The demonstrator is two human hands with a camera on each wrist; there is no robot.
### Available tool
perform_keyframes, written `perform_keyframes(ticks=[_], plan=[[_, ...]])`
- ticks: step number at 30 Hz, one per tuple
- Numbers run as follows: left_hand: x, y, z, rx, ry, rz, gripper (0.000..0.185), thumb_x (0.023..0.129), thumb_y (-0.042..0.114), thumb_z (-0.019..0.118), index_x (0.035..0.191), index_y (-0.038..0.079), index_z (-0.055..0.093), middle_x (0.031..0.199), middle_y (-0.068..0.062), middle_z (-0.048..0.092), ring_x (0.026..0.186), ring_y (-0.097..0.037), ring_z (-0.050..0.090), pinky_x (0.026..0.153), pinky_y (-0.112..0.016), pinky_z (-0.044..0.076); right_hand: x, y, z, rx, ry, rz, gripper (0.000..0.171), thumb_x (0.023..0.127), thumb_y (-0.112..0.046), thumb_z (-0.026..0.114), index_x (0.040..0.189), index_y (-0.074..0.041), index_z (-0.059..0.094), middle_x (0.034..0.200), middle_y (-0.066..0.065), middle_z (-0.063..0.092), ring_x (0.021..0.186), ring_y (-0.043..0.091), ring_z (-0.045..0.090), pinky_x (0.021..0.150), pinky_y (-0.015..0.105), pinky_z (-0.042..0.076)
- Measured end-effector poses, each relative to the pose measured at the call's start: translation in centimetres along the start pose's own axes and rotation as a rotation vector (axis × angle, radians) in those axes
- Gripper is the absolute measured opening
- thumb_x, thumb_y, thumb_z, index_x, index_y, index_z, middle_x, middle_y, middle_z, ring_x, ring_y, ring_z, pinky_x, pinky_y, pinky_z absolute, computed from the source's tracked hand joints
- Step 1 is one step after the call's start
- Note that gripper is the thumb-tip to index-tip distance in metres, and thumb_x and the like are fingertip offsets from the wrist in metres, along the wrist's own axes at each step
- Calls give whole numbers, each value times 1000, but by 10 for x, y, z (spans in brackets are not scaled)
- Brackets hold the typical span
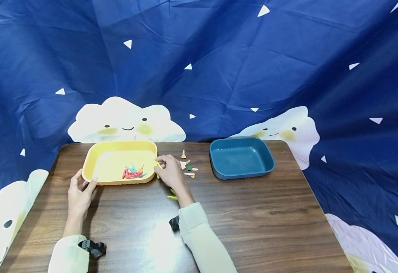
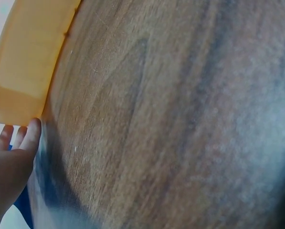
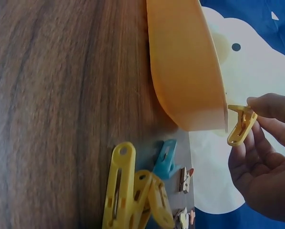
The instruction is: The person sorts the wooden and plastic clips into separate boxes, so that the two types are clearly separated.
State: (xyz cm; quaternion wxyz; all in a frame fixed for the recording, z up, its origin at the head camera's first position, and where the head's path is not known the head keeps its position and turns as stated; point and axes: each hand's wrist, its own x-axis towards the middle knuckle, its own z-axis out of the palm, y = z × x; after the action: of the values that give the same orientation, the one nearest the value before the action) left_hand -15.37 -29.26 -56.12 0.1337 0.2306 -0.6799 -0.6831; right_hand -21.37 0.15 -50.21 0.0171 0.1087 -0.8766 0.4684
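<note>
A yellow plastic bin (image 1: 120, 182) stands at the back left, with several red, light blue and orange clothespins (image 1: 132, 173) inside. My left hand (image 1: 79, 198) holds its front left corner, thumb on the front wall and fingers at the left side. At the bin's right rim, my right hand (image 1: 170, 171) pinches a yellow clothespin (image 3: 244, 125) between thumb and fingers. The pin's end is right at the rim in the right wrist view. More yellow clothespins (image 3: 119, 183) lie on the table under the right wrist, and a teal one (image 3: 166, 160) lies close by.
Small decorated wooden clips (image 1: 189, 174) lie between the two bins. A dark blue bin (image 1: 243, 175) stands at the back right. Behind the wooden table (image 1: 253, 220) hangs a blue cloth (image 1: 219, 76) with clouds on it.
</note>
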Motion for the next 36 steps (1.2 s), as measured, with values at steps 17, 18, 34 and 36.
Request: perform_keyframes(ticks=[17,18,34,36], plan=[[-3,1,-1,22,-14,-15,71,98,8,65,159,11,28,150,-14,40,131,-20,43,83,-4,46,13,-13,14,-32,10,-36,21,88,-11,79,108,-8,77,92,-1,65,79,10,60,82,22,47],[-3,1,-1,30,-14,-17,71,98,9,65,159,11,28,150,-14,40,131,-20,43,83,-4,46,14,-13,15,-31,7,-31,21,88,-11,79,108,-8,77,93,-1,66,80,9,61,83,22,47],[-1,2,-2,64,-18,-20,72,99,10,65,160,13,27,154,-16,38,135,-21,42,85,-4,45,25,-22,22,-14,-27,-27,22,87,-12,79,109,-8,77,99,1,69,85,10,66,76,15,48],[-1,2,-2,80,-19,-18,71,99,11,64,160,12,27,155,-17,38,135,-22,42,86,-4,45,26,-23,24,-5,-34,-17,23,87,-12,79,109,-8,77,100,0,69,84,6,63,74,15,49]])
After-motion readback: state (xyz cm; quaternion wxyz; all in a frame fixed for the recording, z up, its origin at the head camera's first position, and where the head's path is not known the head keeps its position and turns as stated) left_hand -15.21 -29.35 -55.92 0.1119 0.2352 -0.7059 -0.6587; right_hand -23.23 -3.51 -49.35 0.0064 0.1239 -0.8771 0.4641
